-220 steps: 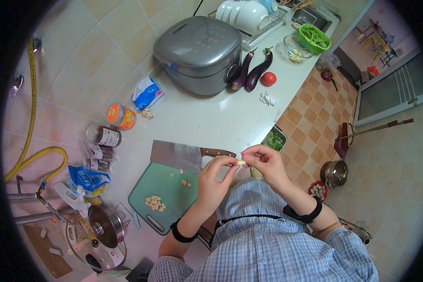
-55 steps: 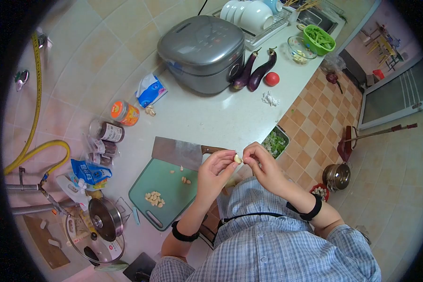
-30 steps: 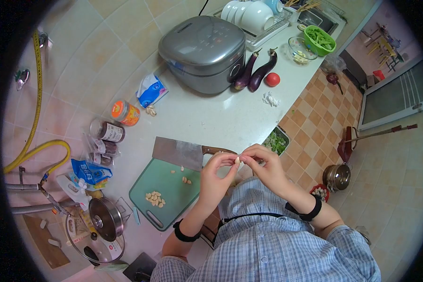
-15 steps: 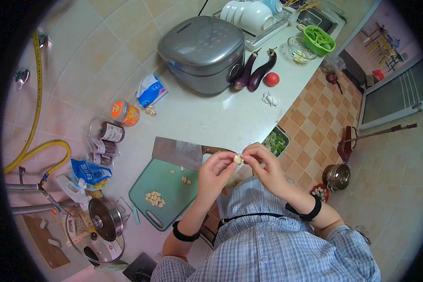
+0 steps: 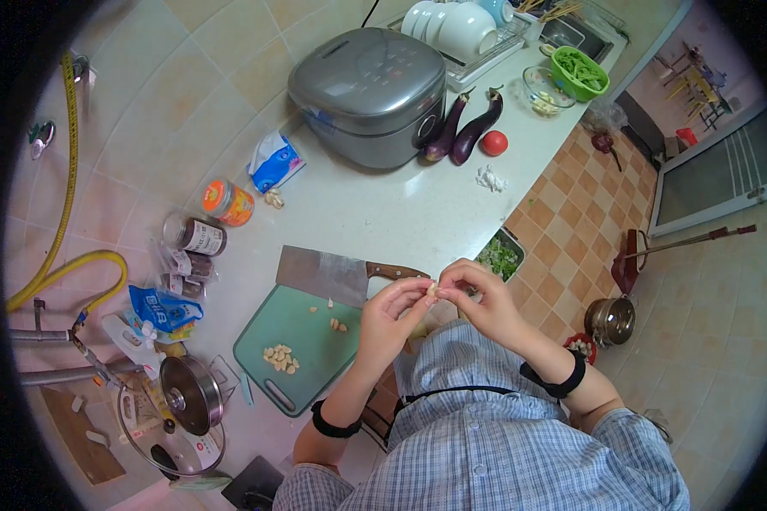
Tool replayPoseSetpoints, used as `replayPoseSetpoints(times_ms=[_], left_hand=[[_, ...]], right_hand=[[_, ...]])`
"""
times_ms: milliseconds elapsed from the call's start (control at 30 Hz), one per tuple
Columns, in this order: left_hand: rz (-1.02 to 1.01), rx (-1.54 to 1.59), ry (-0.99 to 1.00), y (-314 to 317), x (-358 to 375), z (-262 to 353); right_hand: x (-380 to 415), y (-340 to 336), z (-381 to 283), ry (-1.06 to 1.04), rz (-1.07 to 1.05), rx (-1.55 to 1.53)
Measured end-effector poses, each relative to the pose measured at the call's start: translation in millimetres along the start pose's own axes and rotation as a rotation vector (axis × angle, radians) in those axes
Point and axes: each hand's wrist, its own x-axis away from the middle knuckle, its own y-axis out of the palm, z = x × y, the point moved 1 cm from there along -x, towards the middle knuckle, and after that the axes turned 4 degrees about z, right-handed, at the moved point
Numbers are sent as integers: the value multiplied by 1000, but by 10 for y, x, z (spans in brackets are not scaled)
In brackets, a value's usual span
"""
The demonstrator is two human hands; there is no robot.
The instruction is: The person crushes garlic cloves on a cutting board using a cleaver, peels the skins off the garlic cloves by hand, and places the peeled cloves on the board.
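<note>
A small pale garlic clove (image 5: 433, 290) is pinched between the fingertips of my left hand (image 5: 392, 317) and my right hand (image 5: 484, 305), in front of my body at the counter's edge. Both hands are closed on it. Just behind my left hand lies a cleaver (image 5: 322, 274) with a wooden handle, its blade by the upper edge of the green cutting board (image 5: 273, 334). On the board rest several peeled garlic cloves (image 5: 281, 358) in a pile, with several more pieces (image 5: 338, 325) nearer the blade.
A grey rice cooker (image 5: 369, 98), two eggplants (image 5: 475, 128) and a tomato (image 5: 494, 143) stand farther back on the counter. Jars (image 5: 227, 203) line the wall at left, near a lidded pot (image 5: 191, 398). A tray of greens (image 5: 501, 255) is beyond my right hand.
My fingertips have drawn closer together around the clove, which now shows less. Both hands stay in nearly the same place.
</note>
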Motion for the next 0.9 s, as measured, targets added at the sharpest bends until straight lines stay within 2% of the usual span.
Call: replayPoseSetpoints(times_ms=[267,333,367,433,467,533,567,633,767,900], left_hand=[[24,5,6,8,-7,65],[18,29,-4,-3,-10,57],[11,52,-15,-7,-12,50],[11,54,-26,-7,-10,34],[10,55,-38,-3,-11,25],[10,48,-27,5,-20,12],[12,41,-15,12,-26,6],[4,3,14,29,-37,-21],[13,-129,125,102,-36,-13],[96,-217,184,109,-24,-33]], right_hand=[[25,-71,40,23,63,8],[36,-111,81,172,49,-20],[33,-134,94,173,49,-20],[16,-169,98,24,-2,59],[10,-167,92,24,0,59],[-6,-142,36,-169,53,137],[-4,-138,2,-169,54,137],[7,-134,-52,-67,43,79],[-17,-113,0,-64,22,103],[-49,-105,106,177,-86,-16]])
